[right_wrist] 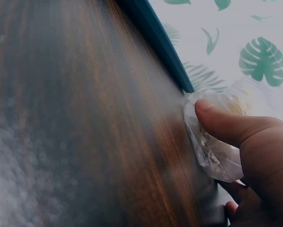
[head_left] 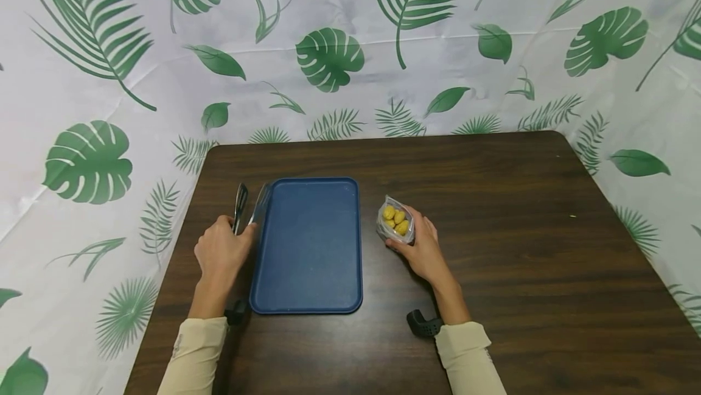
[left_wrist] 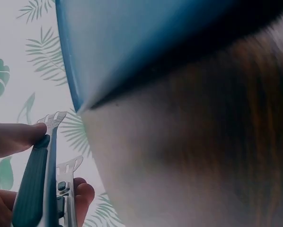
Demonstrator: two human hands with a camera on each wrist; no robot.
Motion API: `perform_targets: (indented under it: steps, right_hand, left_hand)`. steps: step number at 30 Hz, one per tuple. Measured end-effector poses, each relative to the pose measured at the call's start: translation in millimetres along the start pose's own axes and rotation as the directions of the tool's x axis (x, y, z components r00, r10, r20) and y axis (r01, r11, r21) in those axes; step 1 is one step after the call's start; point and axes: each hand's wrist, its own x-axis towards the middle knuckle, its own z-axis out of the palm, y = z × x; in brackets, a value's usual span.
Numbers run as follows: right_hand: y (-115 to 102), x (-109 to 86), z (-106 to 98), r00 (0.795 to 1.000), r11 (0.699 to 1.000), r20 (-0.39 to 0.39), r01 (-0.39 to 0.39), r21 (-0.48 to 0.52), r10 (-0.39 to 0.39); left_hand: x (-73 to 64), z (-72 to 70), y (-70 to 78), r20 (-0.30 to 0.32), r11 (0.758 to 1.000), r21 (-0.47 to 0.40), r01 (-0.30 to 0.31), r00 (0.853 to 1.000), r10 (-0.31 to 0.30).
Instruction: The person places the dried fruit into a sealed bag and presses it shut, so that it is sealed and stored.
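Observation:
My left hand grips a pair of tongs at the left of the blue tray. In the left wrist view, the tongs have dark green handle grips and slotted metal ends, with the two arms spread apart. To the right of the tray, my right hand holds a clear plastic bag with its mouth open upward. Several small yellow lumps lie inside; their kind cannot be told. Thumb and fingers wrap the bag from its sides in the right wrist view.
The blue rectangular tray lies on the dark wooden table between the hands. A leaf-patterned cloth hangs behind and beside the table. A tiny yellow bit lies at the right.

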Motion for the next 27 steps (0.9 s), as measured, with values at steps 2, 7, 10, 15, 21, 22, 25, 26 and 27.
perform_targets:
  steps: [2,7,10,15,21,22,25,26,27]
  right_hand:
    - [-0.3,-1.0,-2.4,1.000,1.000,-0.002,-0.004,0.002,0.004]
    - [1.0,-3.0,-7.1,1.000,1.000,-0.011,-0.011,-0.010,0.011]
    - [1.5,-3.6,-8.9,1.000,1.000,-0.020,-0.012,-0.012,0.012]
    - [2.6,-3.6,-9.5,0.999,1.000,-0.031,0.009,-0.011,-0.010]
    - [3.8,-3.2,-11.8,0.998,0.998,-0.014,-0.060,0.022,0.060]
    - [3.3,-3.4,-11.7,0.997,0.996,-0.005,-0.078,0.035,0.079]
    - [-1.1,-5.5,-9.9,0.993,0.991,0.017,-0.117,0.060,0.116]
    - [-4.1,-6.6,-8.9,0.993,0.991,0.013,-0.119,0.065,0.118]
    - [-7.2,-7.8,-7.6,0.993,0.990,0.005,-0.120,0.067,0.120]
  left_hand:
    - [2.1,2.4,-1.5,0.019,1.000,0.008,0.007,1.000,-0.007]
    - [7.3,8.0,-3.7,0.032,1.000,0.013,0.013,0.999,-0.014]
    - [10.5,10.1,-4.5,0.033,1.000,0.019,0.012,0.999,-0.013]
    - [16.1,12.5,-5.8,0.059,0.999,0.039,0.032,0.998,-0.034]
    - [21.7,15.5,-6.1,0.112,0.995,0.060,0.083,0.990,-0.089]
    - [20.9,15.1,-6.7,0.119,0.994,0.066,0.092,0.988,-0.099]
    - [14.4,10.5,-7.6,0.081,0.994,0.072,0.082,0.993,-0.088]
    - [11.2,7.9,-6.8,0.050,0.996,0.068,0.063,0.996,-0.067]
    - [8.0,5.2,-4.9,0.016,0.998,0.058,0.040,0.999,-0.041]
